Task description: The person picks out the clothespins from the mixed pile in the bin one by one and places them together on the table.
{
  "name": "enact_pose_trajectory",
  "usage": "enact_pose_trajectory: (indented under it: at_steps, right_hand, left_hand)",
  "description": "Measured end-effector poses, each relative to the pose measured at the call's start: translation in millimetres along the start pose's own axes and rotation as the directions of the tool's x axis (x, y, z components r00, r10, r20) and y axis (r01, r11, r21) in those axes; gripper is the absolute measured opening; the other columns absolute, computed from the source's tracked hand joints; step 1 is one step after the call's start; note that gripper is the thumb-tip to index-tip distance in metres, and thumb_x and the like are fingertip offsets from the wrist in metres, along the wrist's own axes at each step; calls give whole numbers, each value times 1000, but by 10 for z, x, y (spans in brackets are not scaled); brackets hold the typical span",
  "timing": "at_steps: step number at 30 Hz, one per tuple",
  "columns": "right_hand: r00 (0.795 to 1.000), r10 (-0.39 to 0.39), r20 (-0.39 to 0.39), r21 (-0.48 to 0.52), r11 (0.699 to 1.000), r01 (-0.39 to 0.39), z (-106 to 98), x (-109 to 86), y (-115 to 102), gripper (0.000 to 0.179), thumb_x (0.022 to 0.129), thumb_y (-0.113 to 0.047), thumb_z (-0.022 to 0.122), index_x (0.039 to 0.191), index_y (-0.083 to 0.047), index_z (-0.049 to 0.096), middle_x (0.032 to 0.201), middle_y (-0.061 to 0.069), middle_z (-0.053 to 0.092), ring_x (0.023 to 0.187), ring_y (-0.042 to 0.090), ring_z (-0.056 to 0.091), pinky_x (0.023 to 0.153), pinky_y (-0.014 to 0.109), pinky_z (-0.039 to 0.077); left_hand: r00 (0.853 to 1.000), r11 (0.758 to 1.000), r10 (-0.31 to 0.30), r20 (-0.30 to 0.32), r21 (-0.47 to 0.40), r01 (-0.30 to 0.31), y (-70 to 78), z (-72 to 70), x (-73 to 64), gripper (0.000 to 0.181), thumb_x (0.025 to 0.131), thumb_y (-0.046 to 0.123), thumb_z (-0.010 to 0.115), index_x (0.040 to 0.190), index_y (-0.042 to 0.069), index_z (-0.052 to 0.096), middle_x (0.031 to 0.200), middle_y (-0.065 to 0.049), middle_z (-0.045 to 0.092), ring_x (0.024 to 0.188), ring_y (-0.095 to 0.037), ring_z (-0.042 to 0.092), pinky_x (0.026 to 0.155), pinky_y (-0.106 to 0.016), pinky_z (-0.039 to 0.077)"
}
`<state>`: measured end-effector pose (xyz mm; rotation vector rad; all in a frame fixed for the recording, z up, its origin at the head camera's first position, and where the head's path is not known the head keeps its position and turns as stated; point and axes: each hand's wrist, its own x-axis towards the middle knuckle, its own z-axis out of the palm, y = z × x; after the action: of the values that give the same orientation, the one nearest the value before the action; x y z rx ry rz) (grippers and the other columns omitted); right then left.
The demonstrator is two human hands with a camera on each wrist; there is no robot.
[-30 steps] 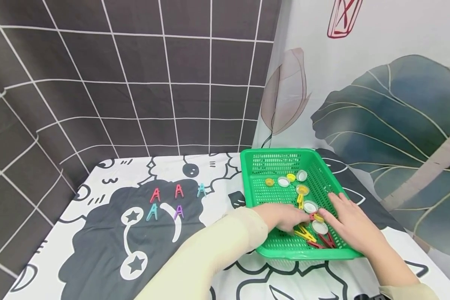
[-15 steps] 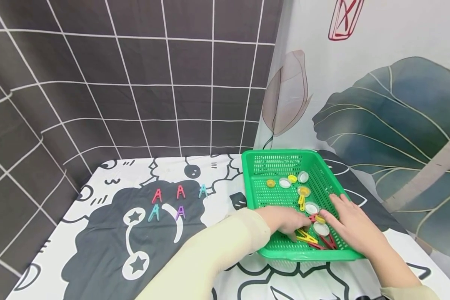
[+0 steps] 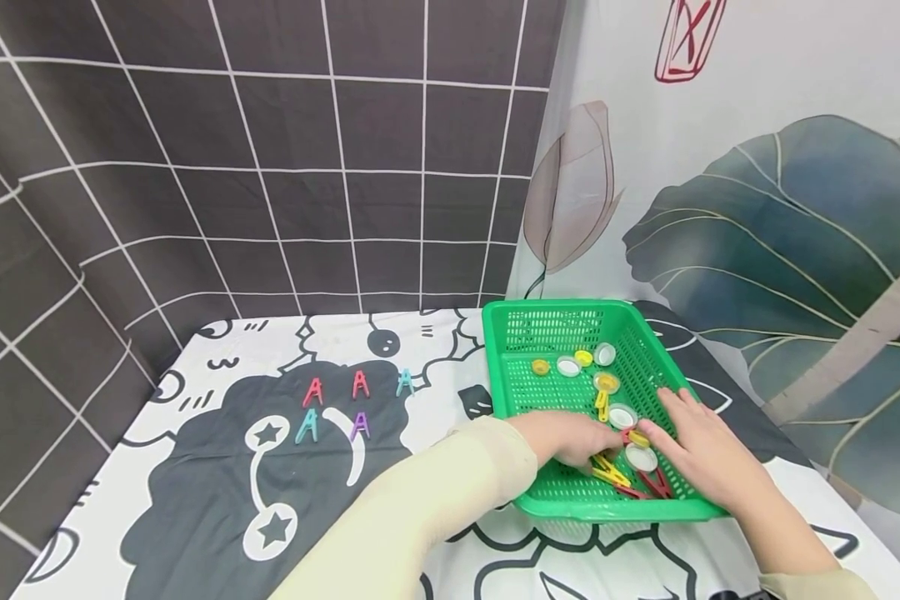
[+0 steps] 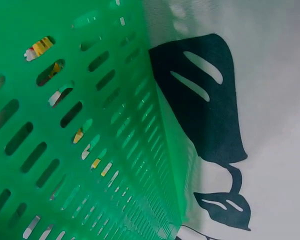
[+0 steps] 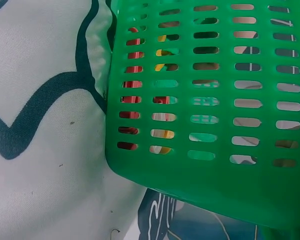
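My left hand [image 3: 576, 438] reaches over the left wall into the green plastic basket [image 3: 562, 510], fingers pointing down. Its fingertips are right at a red clothespin [image 3: 626, 435]; I cannot tell whether they pinch it. Just below the hand lie yellow clothespins [image 3: 610, 472] and red clothespins [image 3: 658, 483]. My right hand [image 3: 708, 454] rests over the basket's right wall, fingers extended, its thumb tip beside a yellow bottle cap [image 3: 638, 439]. A white cap [image 3: 641, 457] lies under that thumb. Both wrist views show the outer basket wall, hands hidden.
Farther back in the basket lie white caps [image 3: 568, 366] and yellow caps [image 3: 540, 367]. On the cloth at left, red clothespins [image 3: 313, 392], teal clothespins [image 3: 307, 426] and a purple clothespin [image 3: 359, 426] are laid out in two rows. A tiled-pattern curtain [image 3: 375, 208] hangs behind.
My left fingers have shifted slightly among the clothespins. My right hand stays in place, and the clothespins on the cloth lie as before.
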<state>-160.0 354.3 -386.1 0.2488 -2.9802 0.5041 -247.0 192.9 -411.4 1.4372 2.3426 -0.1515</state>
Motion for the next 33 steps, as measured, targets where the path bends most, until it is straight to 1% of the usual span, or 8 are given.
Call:
enact_pose_trajectory:
  at_steps: [4,9,13,17,21,25,27,33]
  right_hand:
    - [1000,0,-2,-5,1000,0,10,-6,1,70,99,-43,40,137,15,31,138,37,32,132,52,19,103,63,16]
    - [1000,2,-5,-12,1000,-2,19,-5,3,69,99,-42,40,137,15,31,138,37,32,131,52,20,102,64,17]
    - [1000,7,-4,-13,1000,-7,11,4,-5,69,99,-42,40,137,15,31,138,37,31,131,52,20,101,64,18]
    - [1000,14,3,-16,1000,-13,-1,6,-11,69,99,-42,40,138,15,30,138,37,31,131,52,19,101,65,18]
    - [1000,14,3,-21,1000,-14,-9,9,-20,69,99,-42,40,138,15,31,138,37,31,131,52,19,100,65,18]
    - [1000,20,8,-29,999,-20,-7,9,-20,70,99,-42,41,138,15,30,138,37,31,131,53,20,100,66,18]
    - [1000,24,12,-33,999,-23,-3,5,-16,70,99,-42,41,138,15,31,138,37,31,130,53,20,100,66,18]
    - [1000,22,13,-34,999,-22,9,-2,-12,70,99,-42,41,137,15,30,138,37,31,130,53,20,100,65,18]
  left_hand:
    - [999,999,7,-35,-45,-9,-17,-15,-24,31,87,27,67,114,29,53,112,17,55,108,2,49,94,-13,34]
    - [994,997,41,-105,-61,-47,-51,-62,-52,31,87,28,67,115,28,54,111,18,56,106,3,49,93,-12,34]
    - [988,993,56,-147,-91,-70,-110,-142,-107,33,87,28,67,118,25,55,112,16,56,104,2,50,91,-12,35]
    - [980,987,62,-189,-137,-89,-202,-256,-183,33,90,27,64,120,22,54,113,13,55,102,1,50,88,-12,37]
    - [966,976,59,-253,-188,-109,-324,-355,-273,32,91,27,62,120,19,53,114,11,54,103,0,49,87,-12,37]
    - [942,965,43,-332,-229,-124,-425,-391,-355,37,92,27,61,126,17,52,119,10,54,107,-1,49,90,-12,35]
    - [933,963,35,-359,-236,-128,-451,-387,-386,41,92,28,61,130,15,50,123,8,54,110,-2,48,92,-12,34]
    - [904,955,19,-426,-261,-143,-455,-390,-516,37,91,27,62,125,16,53,121,6,55,109,-3,49,92,-12,35]
